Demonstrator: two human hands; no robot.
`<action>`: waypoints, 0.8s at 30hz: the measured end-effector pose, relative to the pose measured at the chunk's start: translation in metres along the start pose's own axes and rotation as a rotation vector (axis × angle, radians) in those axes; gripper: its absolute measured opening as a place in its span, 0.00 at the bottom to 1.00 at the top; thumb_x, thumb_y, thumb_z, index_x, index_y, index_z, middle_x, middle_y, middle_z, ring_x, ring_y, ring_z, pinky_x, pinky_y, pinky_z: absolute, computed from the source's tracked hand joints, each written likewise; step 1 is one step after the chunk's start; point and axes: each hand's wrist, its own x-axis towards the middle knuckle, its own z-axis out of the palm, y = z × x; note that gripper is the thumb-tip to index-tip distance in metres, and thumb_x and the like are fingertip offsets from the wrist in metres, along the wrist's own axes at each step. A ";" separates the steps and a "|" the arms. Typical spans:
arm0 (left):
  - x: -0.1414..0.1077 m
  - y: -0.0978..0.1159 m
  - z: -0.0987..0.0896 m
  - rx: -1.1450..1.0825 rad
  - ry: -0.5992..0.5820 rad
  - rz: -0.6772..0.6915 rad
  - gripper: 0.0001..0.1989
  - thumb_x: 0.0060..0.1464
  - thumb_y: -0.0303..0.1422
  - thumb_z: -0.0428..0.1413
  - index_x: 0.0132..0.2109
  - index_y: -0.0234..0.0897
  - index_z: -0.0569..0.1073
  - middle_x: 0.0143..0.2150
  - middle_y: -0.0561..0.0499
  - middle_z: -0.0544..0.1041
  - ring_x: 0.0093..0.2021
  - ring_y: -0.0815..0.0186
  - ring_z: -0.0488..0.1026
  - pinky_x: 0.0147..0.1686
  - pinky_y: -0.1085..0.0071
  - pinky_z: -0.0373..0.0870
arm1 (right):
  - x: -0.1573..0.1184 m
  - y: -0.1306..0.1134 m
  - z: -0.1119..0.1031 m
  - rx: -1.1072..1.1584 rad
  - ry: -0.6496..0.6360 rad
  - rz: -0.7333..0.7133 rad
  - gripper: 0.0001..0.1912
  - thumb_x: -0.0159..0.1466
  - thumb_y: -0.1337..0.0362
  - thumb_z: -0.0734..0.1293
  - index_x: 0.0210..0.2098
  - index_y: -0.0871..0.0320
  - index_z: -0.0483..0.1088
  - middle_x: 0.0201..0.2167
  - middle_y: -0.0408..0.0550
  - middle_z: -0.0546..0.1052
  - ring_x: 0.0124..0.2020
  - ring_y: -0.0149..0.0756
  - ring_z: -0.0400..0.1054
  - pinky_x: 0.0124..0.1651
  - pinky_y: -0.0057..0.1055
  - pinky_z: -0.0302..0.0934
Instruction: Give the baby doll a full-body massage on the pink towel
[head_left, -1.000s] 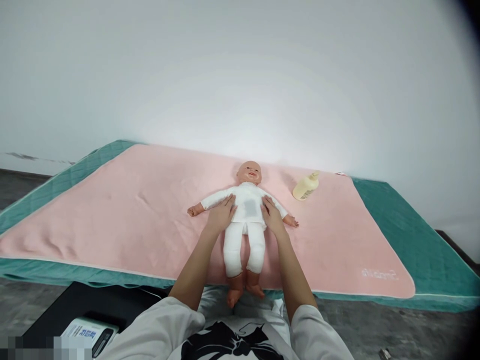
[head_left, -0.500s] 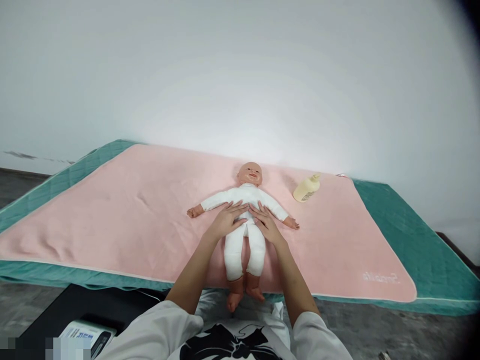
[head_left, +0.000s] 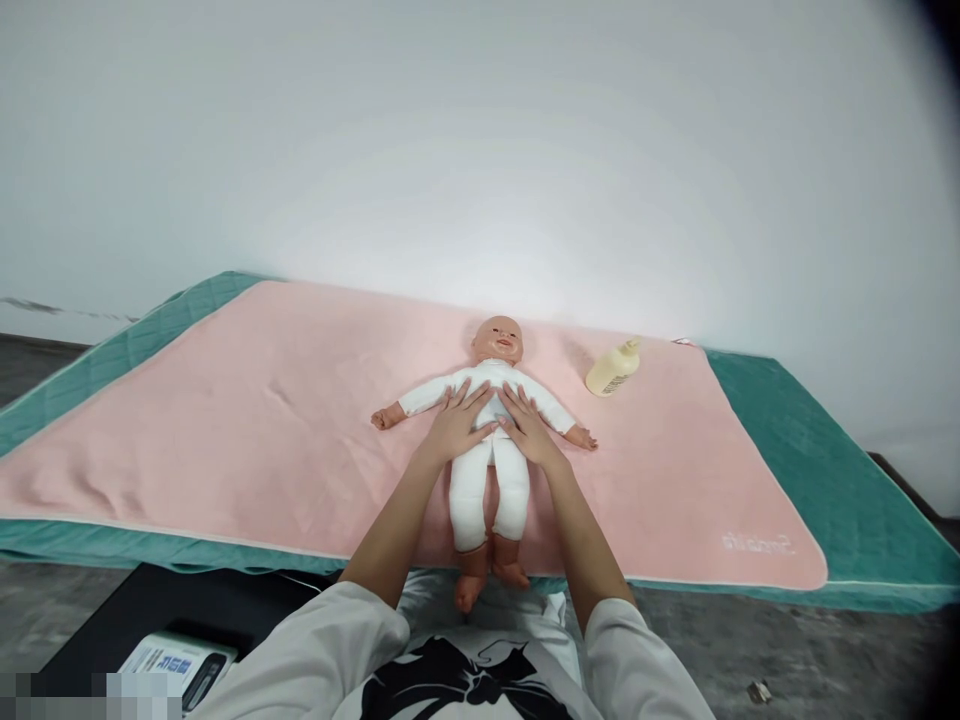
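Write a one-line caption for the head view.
Both hands, left and right, rest on the torso of a white-clad baby doll on a pink mat, a pump bottle nearby.

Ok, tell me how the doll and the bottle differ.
The doll is bigger than the bottle. The doll wears white; the bottle is pale yellow. The left hand and right hand touch the doll; neither touches the bottle. Both things are on the pink mat.
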 end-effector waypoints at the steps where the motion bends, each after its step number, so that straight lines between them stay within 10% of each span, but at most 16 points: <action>1: 0.001 0.001 0.000 0.009 0.009 -0.012 0.33 0.63 0.48 0.47 0.71 0.47 0.52 0.72 0.49 0.55 0.73 0.51 0.41 0.68 0.41 0.37 | 0.002 0.001 0.001 0.003 0.013 0.013 0.32 0.70 0.46 0.52 0.70 0.45 0.46 0.72 0.43 0.45 0.74 0.45 0.30 0.71 0.58 0.27; 24: -0.001 -0.005 0.008 0.060 0.123 -0.205 0.34 0.62 0.51 0.46 0.70 0.43 0.56 0.72 0.45 0.53 0.72 0.42 0.43 0.67 0.40 0.41 | 0.004 0.006 0.009 0.028 0.208 0.202 0.38 0.69 0.42 0.50 0.69 0.59 0.51 0.72 0.53 0.49 0.74 0.47 0.33 0.72 0.53 0.34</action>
